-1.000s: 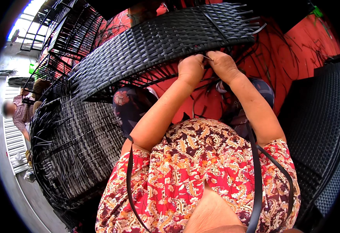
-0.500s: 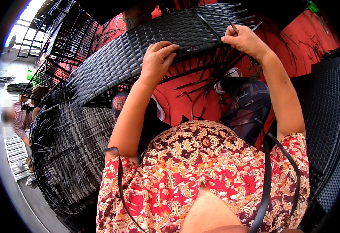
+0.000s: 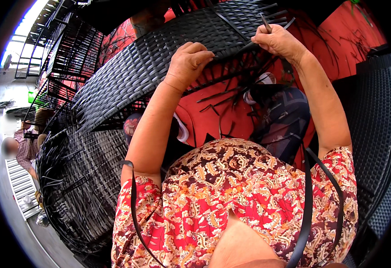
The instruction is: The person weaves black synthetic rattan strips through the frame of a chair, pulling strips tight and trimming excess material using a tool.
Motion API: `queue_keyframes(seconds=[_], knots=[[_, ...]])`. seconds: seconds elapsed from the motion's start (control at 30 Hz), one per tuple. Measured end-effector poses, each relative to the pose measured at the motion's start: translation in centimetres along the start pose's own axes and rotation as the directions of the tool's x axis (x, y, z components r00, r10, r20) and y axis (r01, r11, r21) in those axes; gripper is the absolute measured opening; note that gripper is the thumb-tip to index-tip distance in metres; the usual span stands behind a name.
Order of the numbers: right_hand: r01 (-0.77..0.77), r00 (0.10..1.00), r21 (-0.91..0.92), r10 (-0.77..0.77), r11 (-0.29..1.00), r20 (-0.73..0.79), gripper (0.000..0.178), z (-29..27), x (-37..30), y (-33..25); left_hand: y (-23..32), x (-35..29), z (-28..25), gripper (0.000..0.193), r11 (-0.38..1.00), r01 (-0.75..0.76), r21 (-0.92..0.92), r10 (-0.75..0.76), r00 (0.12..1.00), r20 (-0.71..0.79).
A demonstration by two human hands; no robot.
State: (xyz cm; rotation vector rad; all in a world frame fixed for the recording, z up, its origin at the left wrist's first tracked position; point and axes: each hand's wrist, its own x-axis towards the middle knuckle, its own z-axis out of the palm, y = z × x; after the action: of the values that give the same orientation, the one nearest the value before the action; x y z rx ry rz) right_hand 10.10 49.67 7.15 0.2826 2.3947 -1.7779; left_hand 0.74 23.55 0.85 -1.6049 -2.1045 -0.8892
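A long black woven panel of flat plastic wicker strips (image 3: 128,62) stretches across in front of me, with loose strip ends at its right end. My left hand (image 3: 188,64) is at the panel's near edge, fingers bent and thumb pressed in; what they pinch is hidden. Farther right, my right hand (image 3: 279,41) is closed beside the panel's right end. A thin, dark, stiff piece (image 3: 265,23) sticks up out of its fist; whether it is a tool or a strip end, I cannot tell.
On the left lies a rounded black woven piece (image 3: 88,174) with loose strips; black frames (image 3: 75,49) stack behind it. Strip scraps lie on the red floor (image 3: 204,107). Dark woven panels (image 3: 374,129) stand at my right. A person (image 3: 27,149) is at the far left.
My left hand has shifted slightly right along the panel's edge, and its fingers have curled in more. The right hand stays closed on the thin piece. The whole view has shifted slightly.
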Motion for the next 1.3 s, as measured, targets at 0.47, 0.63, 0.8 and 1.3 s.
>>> queue_keyframes(seconds=[0.47,0.63,0.8,1.3], knots=[[0.09,0.99,-0.851,-0.139,0.517,0.02,0.012,3.9,-3.9,1.1,-0.2,-0.9,-0.4,0.016,0.997,-0.024,0.07,0.023,1.0,0.017],[0.098,0.995,-0.851,-0.08,0.516,0.066,0.015,5.5,-3.4,5.5,0.9,0.1,-0.6,0.023,0.967,-0.18,0.181,0.18,0.984,0.021],[0.095,0.979,-0.742,-0.197,0.663,-0.051,0.03,8.2,-2.5,7.0,0.7,0.1,-0.5,0.026,0.961,-0.196,0.193,0.186,0.98,0.069],[0.193,0.874,-0.679,-0.439,0.708,-0.208,0.031,12.8,-0.9,7.9,0.7,0.0,-0.2,0.03,0.967,-0.184,0.175,0.181,0.983,0.034]])
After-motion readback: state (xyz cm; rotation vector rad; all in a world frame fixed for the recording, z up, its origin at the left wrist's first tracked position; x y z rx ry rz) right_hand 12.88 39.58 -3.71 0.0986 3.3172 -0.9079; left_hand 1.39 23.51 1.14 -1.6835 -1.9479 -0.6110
